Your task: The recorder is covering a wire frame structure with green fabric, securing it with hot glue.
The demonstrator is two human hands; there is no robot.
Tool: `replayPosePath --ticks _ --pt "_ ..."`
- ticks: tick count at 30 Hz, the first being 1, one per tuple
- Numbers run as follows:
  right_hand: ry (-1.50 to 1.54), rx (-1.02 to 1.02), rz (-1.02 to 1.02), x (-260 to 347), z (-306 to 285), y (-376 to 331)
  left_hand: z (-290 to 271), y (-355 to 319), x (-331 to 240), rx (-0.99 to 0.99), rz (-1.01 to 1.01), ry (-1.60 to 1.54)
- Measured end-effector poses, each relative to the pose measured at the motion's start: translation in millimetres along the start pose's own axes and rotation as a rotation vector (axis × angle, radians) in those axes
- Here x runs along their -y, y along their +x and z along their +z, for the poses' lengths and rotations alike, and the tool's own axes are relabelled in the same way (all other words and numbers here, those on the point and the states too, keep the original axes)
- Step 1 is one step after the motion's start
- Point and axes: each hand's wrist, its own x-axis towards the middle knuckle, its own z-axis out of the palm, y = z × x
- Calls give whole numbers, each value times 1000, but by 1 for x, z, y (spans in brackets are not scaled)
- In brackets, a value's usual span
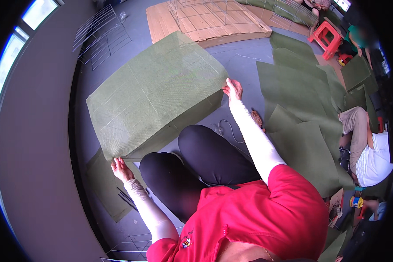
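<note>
A seated person's left hand [121, 169] grips the near corner of a green fabric-covered box [155, 98]; the right hand [233, 90] holds its far right corner. The box stands on the grey floor [244, 63] before their knees. Green sheets [301, 113] lie right, a wooden pallet [209, 22] beyond.

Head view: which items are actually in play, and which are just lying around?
In play:
- green mesh-covered frame
- left hand, gripping its near corner
- right hand, gripping its far corner

Lying about:
- loose green sheets
- wooden pallet
- bare wire frame
- red stool
</note>
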Motion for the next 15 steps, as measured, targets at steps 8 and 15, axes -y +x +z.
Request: replayPosePath --ticks 8,15 --pt "-203 184 142 13 14 -24 -3 1 1 1 1 1" --pt "-126 132 23 2 11 -18 2 0 7 -32 9 -60"
